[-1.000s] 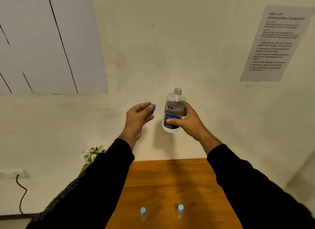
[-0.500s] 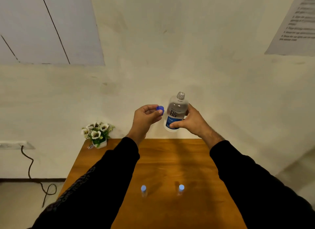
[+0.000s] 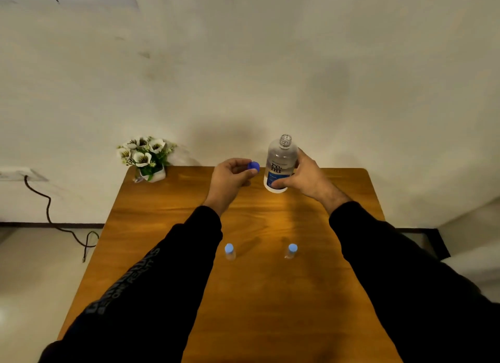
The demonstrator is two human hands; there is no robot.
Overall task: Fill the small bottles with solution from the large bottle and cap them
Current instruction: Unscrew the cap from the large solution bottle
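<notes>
From the head camera, the main risk is a spill. The large bottle (image 3: 280, 163) is open, its threaded neck bare, and it is quite full of clear solution. The right hand (image 3: 303, 177) holds it upright with the fingers (image 3: 278, 183) wrapped around the lower part, on the blue label. I cannot tell if its base touches the table (image 3: 270, 295) or hangs just above it. If the bottle is tipped too fast, the wide mouth could pour much more than a small neck can take, and the liquid would run over the wood.

The left hand (image 3: 230, 177) pinches the dark blue cap (image 3: 253, 166) between thumb and fingertips, just beside the large bottle, on its left. A loose pinch could drop the cap, and it could roll off the table edge.

The two small bottles (image 3: 230, 252) (image 3: 291, 251) stand well below both hands, nearer to the person, one under each forearm. Both carry their light blue caps, so in my judgement they must be opened before any pouring. They are clear, narrow and light; a sleeve passing over them could easily knock one down. Whether they hold any liquid is too small to tell.

A flower pot (image 3: 147, 159) stands at the far left corner, well apart from the fingers.
</notes>
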